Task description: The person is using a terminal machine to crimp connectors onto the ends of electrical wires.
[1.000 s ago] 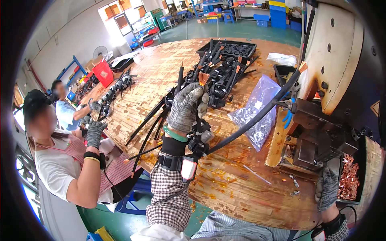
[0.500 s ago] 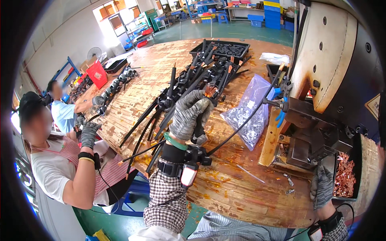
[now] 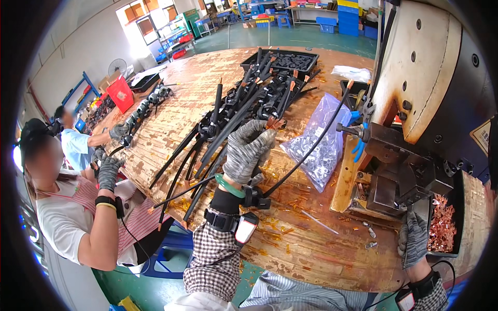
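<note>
At a worn wooden surface [image 3: 171,103] beside a bench press [image 3: 410,155], your gloved left hand [image 3: 246,150] clenches a black cable [image 3: 306,147] whose far end reaches toward the press.

Your left fingers [image 3: 262,137] are curled tight around the cable near its connector, just beside the heap of black cable assemblies [image 3: 244,103]; your right hand [image 3: 415,238] rests loosely, holding nothing, against a black bin [image 3: 459,217] of copper terminals [image 3: 441,223]. Judging from the slack, the cable could snag the neighbouring heap and drag pieces off the edge. Nearby, a clear plastic bag [image 3: 319,140] holds small metal parts, and a black tray [image 3: 293,62] at the far side holds dark components.
</note>
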`<state>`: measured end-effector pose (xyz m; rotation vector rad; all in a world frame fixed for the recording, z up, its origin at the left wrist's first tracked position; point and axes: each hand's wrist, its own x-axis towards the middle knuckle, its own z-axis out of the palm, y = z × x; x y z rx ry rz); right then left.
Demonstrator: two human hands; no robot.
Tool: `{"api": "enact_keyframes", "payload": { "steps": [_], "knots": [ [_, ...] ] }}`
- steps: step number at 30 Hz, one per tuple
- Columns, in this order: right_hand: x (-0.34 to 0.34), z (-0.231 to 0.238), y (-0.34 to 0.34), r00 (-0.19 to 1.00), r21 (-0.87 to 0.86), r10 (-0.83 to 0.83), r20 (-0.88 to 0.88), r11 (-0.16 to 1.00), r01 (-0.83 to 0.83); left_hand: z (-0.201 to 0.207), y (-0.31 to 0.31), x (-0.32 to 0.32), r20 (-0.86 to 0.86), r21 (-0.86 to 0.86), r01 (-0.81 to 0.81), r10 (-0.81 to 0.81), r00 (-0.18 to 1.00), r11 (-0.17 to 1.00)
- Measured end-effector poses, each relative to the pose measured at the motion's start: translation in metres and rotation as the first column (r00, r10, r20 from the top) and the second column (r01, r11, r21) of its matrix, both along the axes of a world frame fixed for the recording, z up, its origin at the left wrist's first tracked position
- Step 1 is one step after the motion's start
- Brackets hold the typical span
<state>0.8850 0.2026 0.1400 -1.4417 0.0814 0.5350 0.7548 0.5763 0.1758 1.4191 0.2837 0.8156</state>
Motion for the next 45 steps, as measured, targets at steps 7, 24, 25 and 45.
{"api": "enact_keyframes", "payload": {
  "steps": [7, 24, 25, 45],
  "knots": [
    [-0.004, 0.004, 0.002, 0.999, -0.033, -0.017, 0.028, 0.999, 0.018, -0.001, 0.000, 0.002, 0.010, 0.018, 0.000, 0.000, 1.000, 1.000],
    [0.008, -0.003, -0.024, 0.935, -0.276, 0.164, 0.313, 0.958, -0.075, -0.003, 0.009, -0.014, 0.248, -0.196, 0.219, -0.167, 0.954, 0.956],
    [0.007, 0.005, -0.024, 0.777, -0.588, 0.370, 0.510, 0.809, 0.000, -0.001, 0.008, -0.016, 0.249, -0.232, 0.195, -0.135, 0.959, 0.953],
    [-0.067, 0.096, 0.286, 0.100, -0.362, 0.443, 0.891, 0.826, -0.432, -0.011, 0.019, -0.034, 0.337, -0.458, 0.286, -0.133, 0.932, 0.842]
  ]
}}
